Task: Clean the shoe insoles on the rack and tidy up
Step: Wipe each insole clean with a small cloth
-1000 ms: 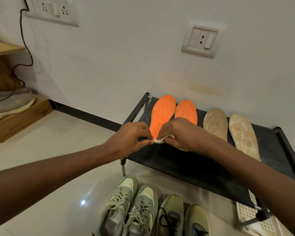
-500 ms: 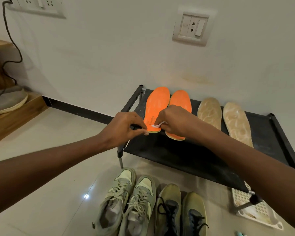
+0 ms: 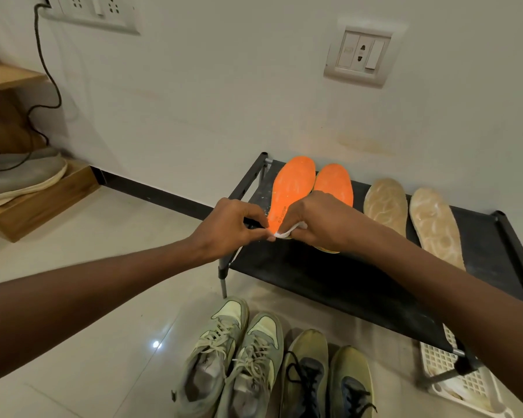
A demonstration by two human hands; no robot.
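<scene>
Far left: I see a wooden step with a grey shoe on it at the left edge, and a black cable hanging from the socket plate at upper left.
Left hand: my left hand, frame centre, has its fingers curled in a pinch at the heel end of the left orange insole; I judge it is steadying that heel.
Right hand: my right hand pinches a small white wipe against the same heel, lying over the heel of the second orange insole.
Handling: I judge the insoles light, thin and bendy, so one may slide or curl under rubbing; hold it at the heel edge and wipe toward the toe.
Right of them: two beige insoles lie flat, apart from my hands, looking stained.
Surface: a low black shoe rack with a dark fabric top, flecked with white near the orange pair.
Room: pale glossy floor tiles, two pairs of sneakers at bottom centre, a white basket under the rack at lower right, and a wall socket at upper right.
</scene>
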